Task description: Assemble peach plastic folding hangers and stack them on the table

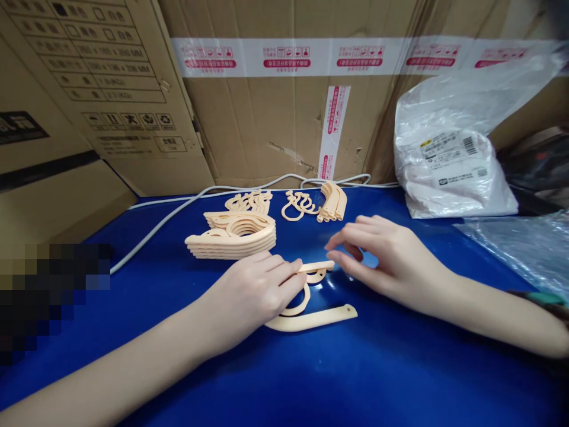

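My left hand (262, 284) is closed on a beige plastic hanger piece (317, 266), whose end juts out to the right past the fingertips. Under that hand, a curved hanger arm (311, 320) with a hole at its tip lies on the blue surface, along with a beige hook ring (306, 302); my fingers partly cover both. Just right of the held piece hovers my right hand (377, 252), thumb and fingers apart and nothing between them. Behind my left hand sits a stack of beige folded hangers (235, 237).
At the back of the blue table (355, 373) are loose hooks (302, 204), more small beige parts (251, 200) and bundled curved arms (333, 201). A white cable (169, 216) runs behind them. Cardboard boxes (267, 118) wall the rear; a white plastic bag (448, 160) stands right.
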A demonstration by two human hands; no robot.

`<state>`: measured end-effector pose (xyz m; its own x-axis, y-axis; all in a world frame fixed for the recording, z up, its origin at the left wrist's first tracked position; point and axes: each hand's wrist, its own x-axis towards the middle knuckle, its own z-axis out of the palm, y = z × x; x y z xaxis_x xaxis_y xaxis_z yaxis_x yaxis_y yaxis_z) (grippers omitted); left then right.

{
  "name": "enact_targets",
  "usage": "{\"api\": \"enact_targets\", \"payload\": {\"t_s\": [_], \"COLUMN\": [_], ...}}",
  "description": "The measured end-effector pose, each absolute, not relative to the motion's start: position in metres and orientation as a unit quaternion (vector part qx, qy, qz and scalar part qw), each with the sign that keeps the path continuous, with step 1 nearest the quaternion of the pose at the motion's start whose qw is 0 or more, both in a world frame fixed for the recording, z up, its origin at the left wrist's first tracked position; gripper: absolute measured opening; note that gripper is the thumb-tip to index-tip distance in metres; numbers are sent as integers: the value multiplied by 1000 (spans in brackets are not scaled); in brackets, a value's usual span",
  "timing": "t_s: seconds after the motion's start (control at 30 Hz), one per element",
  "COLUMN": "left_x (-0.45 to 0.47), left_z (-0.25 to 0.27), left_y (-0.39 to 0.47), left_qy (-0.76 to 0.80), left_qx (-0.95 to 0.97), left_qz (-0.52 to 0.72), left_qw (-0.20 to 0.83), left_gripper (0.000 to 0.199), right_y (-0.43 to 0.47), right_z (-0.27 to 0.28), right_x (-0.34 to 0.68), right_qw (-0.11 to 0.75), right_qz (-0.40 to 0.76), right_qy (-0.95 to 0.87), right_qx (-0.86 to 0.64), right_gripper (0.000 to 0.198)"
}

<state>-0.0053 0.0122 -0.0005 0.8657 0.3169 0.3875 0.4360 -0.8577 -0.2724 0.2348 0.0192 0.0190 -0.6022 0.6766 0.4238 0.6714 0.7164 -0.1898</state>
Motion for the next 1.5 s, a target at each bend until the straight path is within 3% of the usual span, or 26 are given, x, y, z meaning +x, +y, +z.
{"api": "enact_targets", "payload": {"t_s": [0.37,0.63,0.83,0.93,1.23,1.5], "left_x": [-6,-8,-7,-7,-8,-9], "left_z": [-2,-2,-3,-3,-3,-4], "left_y": [15,15,15,15,14,14], "left_qy": [-194,-193,-193,-195,-198,-228], "left_qx": [-946,-941,-942,-943,-944,-948], "left_qz": [-179,-189,-187,-184,-188,-189], "left_qw": [188,202,199,195,184,114], "left_gripper": [34,35,39,40,38,35], "right_y": [120,155,157,158,169,149], "right_z": [33,28,23,21,26,55], "right_x": [168,119,95,90,95,143], "right_qw": [124,114,90,84,185,282], "right_qz": [-148,-150,-114,-92,-28,101], "right_qy": [-887,-876,-861,-852,-838,-816], "right_qx": [-419,-444,-488,-509,-513,-495], "right_gripper": [29,44,30,34,22,28]}}
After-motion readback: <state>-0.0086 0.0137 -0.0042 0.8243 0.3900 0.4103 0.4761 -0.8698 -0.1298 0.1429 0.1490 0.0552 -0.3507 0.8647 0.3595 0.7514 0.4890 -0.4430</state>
